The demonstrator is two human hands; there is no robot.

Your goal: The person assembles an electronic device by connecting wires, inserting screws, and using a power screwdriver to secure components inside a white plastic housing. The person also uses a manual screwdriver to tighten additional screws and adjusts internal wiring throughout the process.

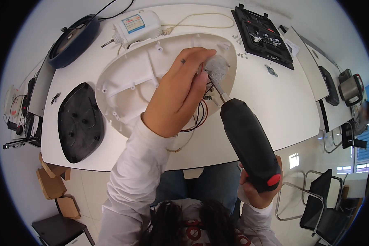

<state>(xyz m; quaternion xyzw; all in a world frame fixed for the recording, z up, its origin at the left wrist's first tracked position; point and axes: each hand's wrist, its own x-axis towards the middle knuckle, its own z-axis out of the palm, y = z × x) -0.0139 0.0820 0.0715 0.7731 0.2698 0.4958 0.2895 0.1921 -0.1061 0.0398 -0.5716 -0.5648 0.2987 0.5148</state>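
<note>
My right hand (260, 194) grips the butt of a black cordless screwdriver (248, 137) with a red switch. Its metal bit (219, 88) points up and left, reaching a clear plastic part (218, 69) at the right end of a white plastic housing shell (129, 67). My left hand (174, 92) lies over the shell, fingers bent and thumb close to them, beside the clear part and bit tip. What those fingers pinch is hidden. Red and black wires (201, 115) run out from under the left hand toward the table's near side.
A white motor (138, 28) with a cord stands behind the shell. A dark round base (74, 43) is at far left, a black plastic cover (81, 123) nearer. At back right are an open black tool case (262, 35) and loose screws (238, 39). Chairs (315, 201) stand right.
</note>
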